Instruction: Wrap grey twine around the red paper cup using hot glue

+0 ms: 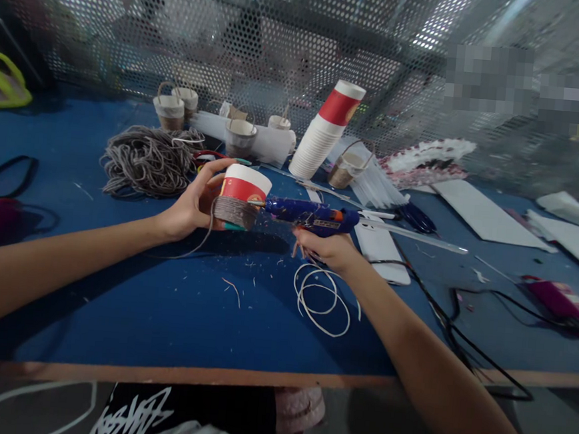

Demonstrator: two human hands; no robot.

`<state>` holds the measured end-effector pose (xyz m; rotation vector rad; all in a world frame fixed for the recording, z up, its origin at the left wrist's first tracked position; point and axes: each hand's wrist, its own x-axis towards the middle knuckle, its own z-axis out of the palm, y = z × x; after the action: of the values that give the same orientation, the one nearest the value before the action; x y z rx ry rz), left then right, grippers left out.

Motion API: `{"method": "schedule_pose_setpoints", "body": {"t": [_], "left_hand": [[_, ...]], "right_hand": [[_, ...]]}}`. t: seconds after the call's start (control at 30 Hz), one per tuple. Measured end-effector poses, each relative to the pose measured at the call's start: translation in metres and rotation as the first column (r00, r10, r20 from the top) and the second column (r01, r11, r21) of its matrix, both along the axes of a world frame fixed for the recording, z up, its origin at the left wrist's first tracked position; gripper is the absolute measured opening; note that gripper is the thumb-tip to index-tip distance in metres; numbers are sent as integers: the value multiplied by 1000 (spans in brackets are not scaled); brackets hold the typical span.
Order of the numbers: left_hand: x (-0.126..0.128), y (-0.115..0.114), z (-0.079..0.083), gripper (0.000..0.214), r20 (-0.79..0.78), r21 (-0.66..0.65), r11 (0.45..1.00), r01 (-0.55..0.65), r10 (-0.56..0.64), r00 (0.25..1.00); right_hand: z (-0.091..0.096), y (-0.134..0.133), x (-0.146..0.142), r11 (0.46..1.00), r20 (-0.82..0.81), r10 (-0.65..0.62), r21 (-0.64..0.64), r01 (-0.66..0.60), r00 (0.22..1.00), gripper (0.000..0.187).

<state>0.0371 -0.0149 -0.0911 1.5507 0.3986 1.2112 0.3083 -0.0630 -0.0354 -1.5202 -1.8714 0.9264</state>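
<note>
My left hand (193, 203) holds a red and white paper cup (244, 185) tilted above the table, fingers wrapped round it. Grey cord (234, 211) is wound in rows round one end of the cup, and a loose strand hangs down to the table. My right hand (328, 249) grips a blue hot glue gun (309, 215), its nozzle at the wound cord; whether it touches cannot be made out. A clear glue stick (418, 236) sticks out from the back of the gun. Some of the right fingers are hidden behind the handle.
A heap of grey cord (148, 162) lies behind my left hand. Beyond stand a stack of paper cups (326, 129) and several small cord-wrapped baskets (240, 136). White cord loops (323, 303), a white phone (384, 251) and a black cable (437, 309) lie at the right.
</note>
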Motion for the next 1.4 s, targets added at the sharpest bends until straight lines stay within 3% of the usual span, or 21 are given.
{"method": "schedule_pose_setpoints", "body": {"t": [0.47,0.83,1.2,1.4], "left_hand": [[1,0,-2,94,73,-84,996,34,-28,997],[-2,0,0,106,3,-62,998,19,-19,1000],[-5,3,-1,97,25,-103,992,77,-74,997],[-5,4,-2,100,24,-92,994,63,-61,998]], "right_hand": [[4,-1,-4,997,-39,30,70,-27,999,27],[5,0,-4,999,-51,31,39,-29,998,26],[5,-1,-4,1000,-29,14,-15,-14,999,22],[5,-2,-4,1000,-50,13,21,-12,999,26]]}}
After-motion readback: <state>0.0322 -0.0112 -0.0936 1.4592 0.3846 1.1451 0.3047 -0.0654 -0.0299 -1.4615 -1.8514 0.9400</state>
